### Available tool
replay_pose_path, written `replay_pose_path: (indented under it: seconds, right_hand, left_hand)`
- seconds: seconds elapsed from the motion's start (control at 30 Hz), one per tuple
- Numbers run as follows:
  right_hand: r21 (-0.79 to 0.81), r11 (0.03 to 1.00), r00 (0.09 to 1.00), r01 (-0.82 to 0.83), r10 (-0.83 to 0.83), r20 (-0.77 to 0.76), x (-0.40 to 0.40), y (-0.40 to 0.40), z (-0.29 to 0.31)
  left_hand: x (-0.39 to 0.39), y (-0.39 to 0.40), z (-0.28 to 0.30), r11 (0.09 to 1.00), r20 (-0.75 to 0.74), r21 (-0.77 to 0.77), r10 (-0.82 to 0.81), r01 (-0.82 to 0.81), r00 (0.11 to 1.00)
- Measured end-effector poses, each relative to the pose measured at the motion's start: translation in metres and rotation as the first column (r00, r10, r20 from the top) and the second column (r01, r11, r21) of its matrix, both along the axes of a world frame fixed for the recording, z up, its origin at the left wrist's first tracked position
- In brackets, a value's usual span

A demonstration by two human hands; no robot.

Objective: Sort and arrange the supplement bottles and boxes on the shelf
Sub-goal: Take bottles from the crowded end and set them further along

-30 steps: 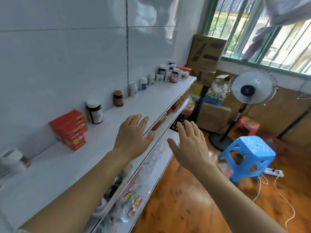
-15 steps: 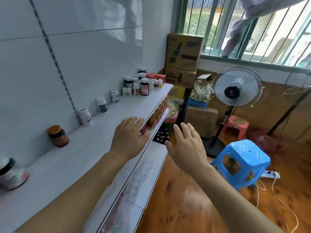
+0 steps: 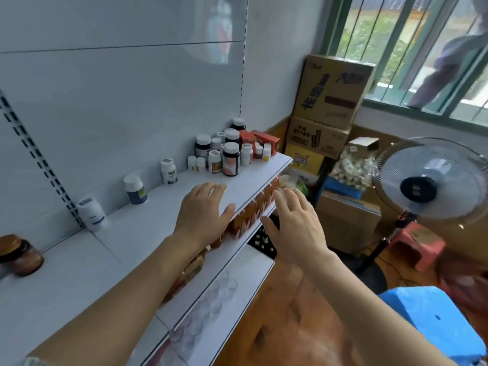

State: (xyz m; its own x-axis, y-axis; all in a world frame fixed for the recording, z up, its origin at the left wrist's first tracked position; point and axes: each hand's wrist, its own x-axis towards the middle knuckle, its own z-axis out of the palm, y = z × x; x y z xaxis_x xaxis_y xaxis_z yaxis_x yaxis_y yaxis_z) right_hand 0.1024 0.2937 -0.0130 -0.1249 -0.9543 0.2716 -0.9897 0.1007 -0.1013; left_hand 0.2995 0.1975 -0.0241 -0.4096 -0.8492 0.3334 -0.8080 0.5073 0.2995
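Note:
A white top shelf (image 3: 148,228) runs along the wall. At its far end stands a cluster of supplement bottles (image 3: 230,159) with red boxes (image 3: 264,140) behind them. Three white bottles stand apart along the wall: one (image 3: 169,171), one with a blue label (image 3: 135,189), one (image 3: 91,213). A brown jar (image 3: 21,256) sits at the left edge. My left hand (image 3: 202,212) hovers open over the shelf's front edge, holding nothing. My right hand (image 3: 295,225) is open in the air beside the shelf, also empty.
Lower shelves (image 3: 229,276) hold orange packets and clear cups. Stacked cardboard boxes (image 3: 330,101) stand past the shelf's end. A standing fan (image 3: 427,184), a pink stool (image 3: 417,245) and a blue stool (image 3: 433,320) are on the wooden floor to the right.
The view has moved along the shelf toward its far end; the red boxes and dark bottle at left are out of sight. Both hands stay open and reach forward.

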Motion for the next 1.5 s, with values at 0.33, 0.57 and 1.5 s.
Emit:
replay_pose_path:
  seconds: [0.33,0.57,1.5]
  right_hand:
    - [0.077,0.990,0.992,-0.120,0.122,-0.026,-0.060,-0.172,0.000]
    - [0.068,0.944,0.947,-0.323,0.322,0.025,-0.071,-0.270,-0.006]
    - [0.028,0.561,0.555,-0.827,0.809,0.196,-0.093,-0.419,-0.032]
  left_hand:
    - [-0.052,-0.149,-0.019,0.992,-0.029,0.026,0.124,-0.123,0.992]
    - [-0.059,-0.214,-0.032,0.972,-0.019,0.039,0.231,-0.230,0.973]
    - [-0.098,-0.261,-0.057,0.881,0.074,0.033,0.468,-0.471,0.881]
